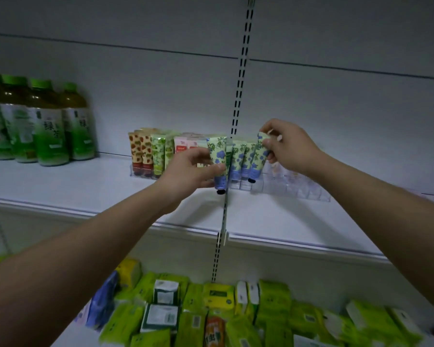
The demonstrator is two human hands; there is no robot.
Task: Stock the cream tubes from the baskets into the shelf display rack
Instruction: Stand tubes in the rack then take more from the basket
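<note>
A clear plastic display rack stands on the white shelf. Its left half holds upright cream tubes with strawberry, green and pink prints; blue-flower tubes fill the middle. My left hand grips one blue-flower tube, cap down, in front of the rack. My right hand pinches the top of another blue-flower tube, tilted over the rack's middle slots. The rack's right compartments hold nothing. No basket is in view.
Several green-capped tea bottles stand at the shelf's left. A slotted metal upright runs down the back wall behind the rack. Below the shelf lie many green and yellow tissue packs.
</note>
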